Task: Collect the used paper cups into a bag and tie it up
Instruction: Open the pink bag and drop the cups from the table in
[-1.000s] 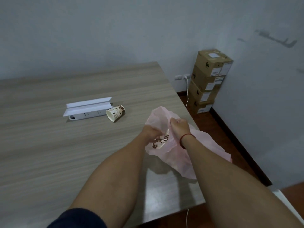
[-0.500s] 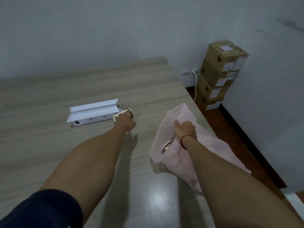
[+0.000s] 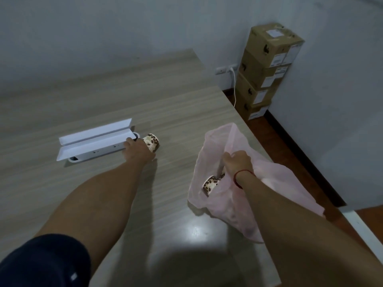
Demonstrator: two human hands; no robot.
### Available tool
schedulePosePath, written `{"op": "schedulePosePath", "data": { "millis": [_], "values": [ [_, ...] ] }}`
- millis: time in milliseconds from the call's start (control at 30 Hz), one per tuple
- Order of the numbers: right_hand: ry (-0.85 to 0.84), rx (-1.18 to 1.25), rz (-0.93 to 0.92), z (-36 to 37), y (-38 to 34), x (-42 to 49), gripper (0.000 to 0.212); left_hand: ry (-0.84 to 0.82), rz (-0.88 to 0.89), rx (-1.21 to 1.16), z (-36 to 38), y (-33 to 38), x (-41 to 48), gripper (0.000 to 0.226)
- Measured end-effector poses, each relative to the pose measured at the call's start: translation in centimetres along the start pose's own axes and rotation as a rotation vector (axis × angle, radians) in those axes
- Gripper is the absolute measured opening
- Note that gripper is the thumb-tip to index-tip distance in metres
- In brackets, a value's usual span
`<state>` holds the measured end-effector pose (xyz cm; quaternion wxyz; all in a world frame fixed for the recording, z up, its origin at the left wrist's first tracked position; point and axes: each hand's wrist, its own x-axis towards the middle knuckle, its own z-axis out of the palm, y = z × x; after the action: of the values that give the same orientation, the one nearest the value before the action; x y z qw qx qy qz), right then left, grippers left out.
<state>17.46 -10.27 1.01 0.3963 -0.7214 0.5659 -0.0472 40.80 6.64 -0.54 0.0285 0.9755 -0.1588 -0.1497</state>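
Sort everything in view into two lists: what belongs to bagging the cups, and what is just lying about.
Part of the job:
- bean-patterned paper cup on the table, under the left hand
- translucent pink plastic bag, mouth held by the right hand
- bean-patterned paper cup inside the bag

Lying about:
- white power strip
- folded white card
- stacked brown cardboard boxes
- wood-grain table

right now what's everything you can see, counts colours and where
paper cup on table: 1, cream with brown spots, on its side beside the power strip, under the left hand
paper cup in bag: 1 visible, same pattern, inside the bag mouth
bag: 1, pale pink, right part of the table
power strip: 1, white, mid table
folded card: 1, white, on the strip
table: 1, grey wood
cardboard boxes: 4, brown, stacked in the corner
left hand: on the loose cup
right hand: grip on the bag's edge
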Motion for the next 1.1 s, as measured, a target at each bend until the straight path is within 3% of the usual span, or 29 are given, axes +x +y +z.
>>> {"op": "schedulePosePath", "data": {
  "millis": [133,300,433,633,733,867,1033,1100],
  "values": [
    [0.006,0.031,0.011,0.1,0.1,-0.1,0.026,-0.058,-0.032,-0.098,1.0,0.3,-0.3,0.107],
    [0.018,0.045,0.001,-0.6,0.0,-0.6,0.047,-0.072,-0.026,-0.280,3.9,0.1,-2.1,0.104],
    [0.049,0.067,-0.018,-1.7,0.0,-0.9,0.047,-0.057,0.133,-0.639,3.6,2.5,-4.1,0.080],
    [0.069,0.119,-0.041,-3.9,0.1,-2.4,0.046,0.075,0.427,-0.827,0.3,9.0,-8.2,0.036],
    [0.086,0.168,-0.066,-5.3,0.0,-3.1,0.047,-0.074,0.448,-0.853,0.7,11.5,-10.4,0.039],
    [0.095,0.285,-0.137,-6.7,0.3,-4.0,0.043,-0.423,0.293,-0.872,2.7,13.4,-13.6,0.044],
    [0.083,0.340,-0.185,-7.4,1.2,-4.6,0.039,-0.302,0.336,-0.617,4.3,12.9,-16.2,0.054],
    [0.073,0.332,-0.194,-7.4,1.7,-4.7,0.043,-0.192,0.291,-0.544,4.3,12.6,-16.6,0.047]
  ]
}}
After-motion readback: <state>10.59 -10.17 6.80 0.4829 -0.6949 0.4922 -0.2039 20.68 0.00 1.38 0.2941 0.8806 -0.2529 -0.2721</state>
